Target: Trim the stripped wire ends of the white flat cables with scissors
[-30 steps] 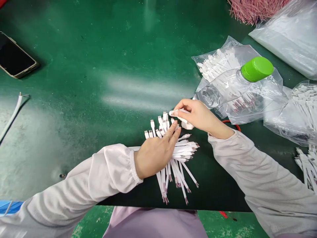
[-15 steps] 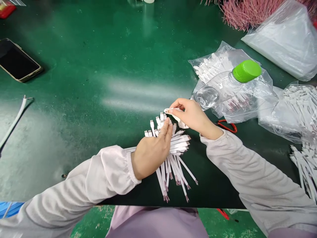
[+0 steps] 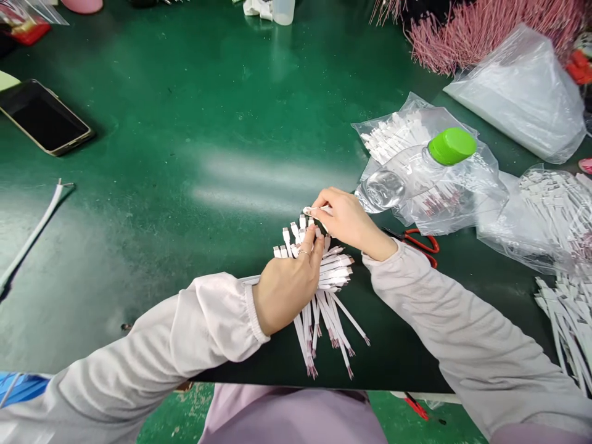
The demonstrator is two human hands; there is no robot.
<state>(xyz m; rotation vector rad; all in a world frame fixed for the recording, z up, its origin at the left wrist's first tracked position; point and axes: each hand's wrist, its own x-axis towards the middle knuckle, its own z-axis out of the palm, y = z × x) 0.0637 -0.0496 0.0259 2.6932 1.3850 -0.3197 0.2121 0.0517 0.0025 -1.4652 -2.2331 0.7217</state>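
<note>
A loose pile of short white cables (image 3: 335, 271) with metal-tipped plugs, like USB-C connectors, lies near the table's front edge. Their other ends show bare pinkish wires. Over the pile is my left hand (image 3: 290, 276), its fingers together and pressed down on the cables near the plugs; its thumb is hidden. Just beyond those fingertips, my right hand (image 3: 346, 221) pinches a crumpled white wipe (image 3: 326, 211), close above the plugs. Most of the wipe is covered by the fingers.
Right of my hands lie a clear green-capped bottle (image 3: 400, 176), red-handled pliers (image 3: 420, 239) and plastic bags of cables (image 3: 546, 216). More cables (image 3: 567, 320) are at the right edge. A phone (image 3: 44, 117) and a thick white cable (image 3: 34, 231) lie left. Pink wires (image 3: 490, 37) are at the back.
My right hand has moved slightly left with the wipe, and less of the wipe shows. My left hand stays on the cables. The view has tilted up a little.
</note>
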